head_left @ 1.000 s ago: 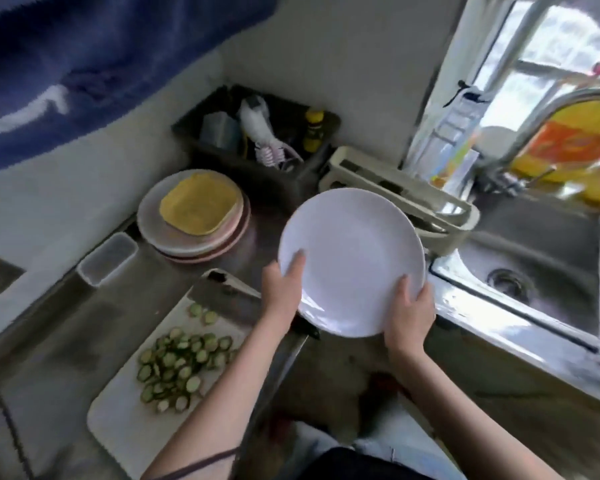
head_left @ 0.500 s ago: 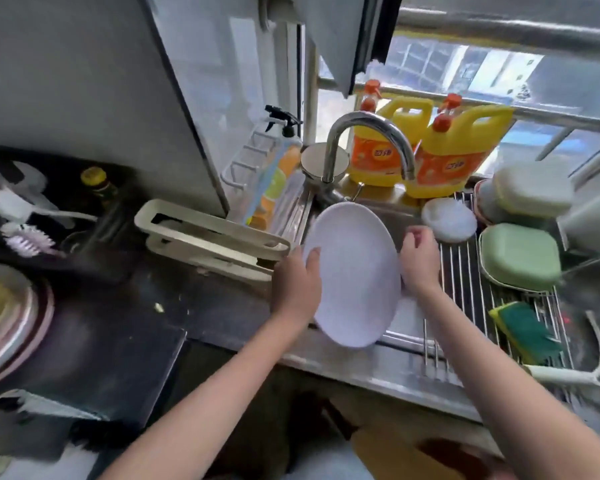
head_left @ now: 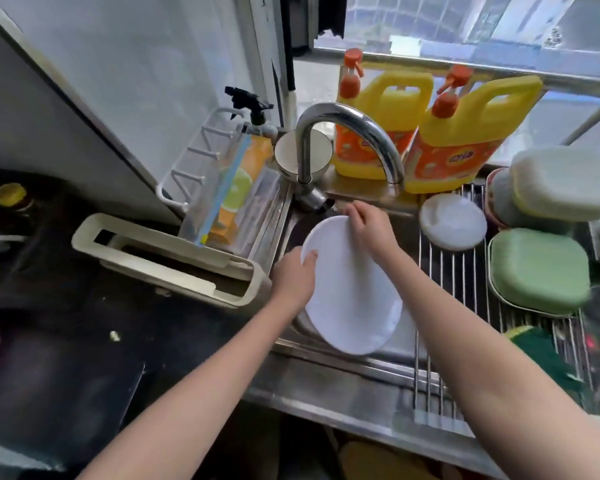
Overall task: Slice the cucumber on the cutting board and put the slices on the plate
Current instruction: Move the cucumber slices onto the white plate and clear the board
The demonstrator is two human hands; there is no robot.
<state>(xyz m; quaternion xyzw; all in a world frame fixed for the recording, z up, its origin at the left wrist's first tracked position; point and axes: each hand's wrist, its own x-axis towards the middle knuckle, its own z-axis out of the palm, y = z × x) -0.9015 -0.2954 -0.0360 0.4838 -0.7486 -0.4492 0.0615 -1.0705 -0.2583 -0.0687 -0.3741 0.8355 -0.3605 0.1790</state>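
Here my left hand (head_left: 293, 278) and right hand (head_left: 369, 227) curl fingers around the tilted white plate (head_left: 349, 292) over the sink (head_left: 361, 367), the faucet (head_left: 347, 133) arching just above, yellow jugs (head_left: 440, 133) behind.

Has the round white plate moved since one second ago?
Yes. The round white plate, held by the left hand and right hand, went from above the counter to over the steel sink, under the chrome faucet.

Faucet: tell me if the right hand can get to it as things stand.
Probably yes: the right hand holds the plate's top rim just below the faucet, with nothing between, but must let go first.
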